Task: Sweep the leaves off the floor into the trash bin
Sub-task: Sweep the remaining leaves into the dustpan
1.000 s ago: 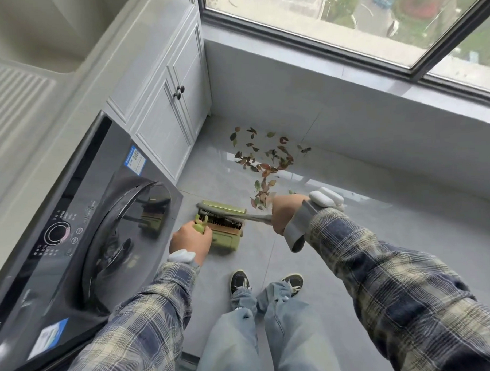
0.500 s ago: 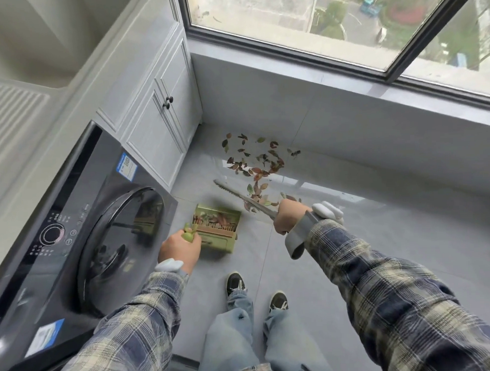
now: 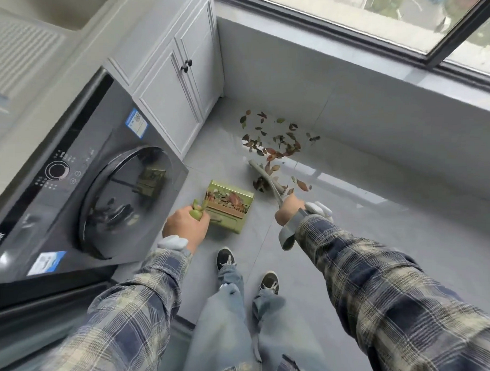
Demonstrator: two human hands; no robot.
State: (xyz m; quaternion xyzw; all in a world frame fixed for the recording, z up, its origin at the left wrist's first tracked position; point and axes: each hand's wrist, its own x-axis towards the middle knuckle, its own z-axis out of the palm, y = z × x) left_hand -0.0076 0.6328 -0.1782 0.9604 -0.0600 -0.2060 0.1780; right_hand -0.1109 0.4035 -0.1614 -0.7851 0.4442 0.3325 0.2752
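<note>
Standing on the grey tiled floor [image 3: 351, 231], the person is leaning over a scatter of leaves [image 3: 273, 145] that is lying near the low wall under the window [image 3: 385, 19]. The left hand [image 3: 185, 226] is curling tightly round the green handle of the dustpan [image 3: 231, 213], fingers wrapped and thumb closed over it. The dustpan is sitting low in front of the washing machine [image 3: 99, 190], with its open mouth facing the pile and a few red and brown leaves already lying inside it. The right hand [image 3: 290, 211] is clenching the grey shaft of the broom [image 3: 266, 180], which is slanting away from the fist, up and to the left, with its far end reaching into the near edge of the pile. Motion is blurring the broom, so I cannot tell whether its head is touching the tiles. Several loose leaves are lying just beside the shaft, between the dustpan and the main scatter. Both arms are showing plaid sleeves, and each wrist is wearing a white band. Two dark shoes [image 3: 225, 258] are pointing toward the dustpan, while the white cabinet [image 3: 179, 90] is standing in the corner beyond the machine.
</note>
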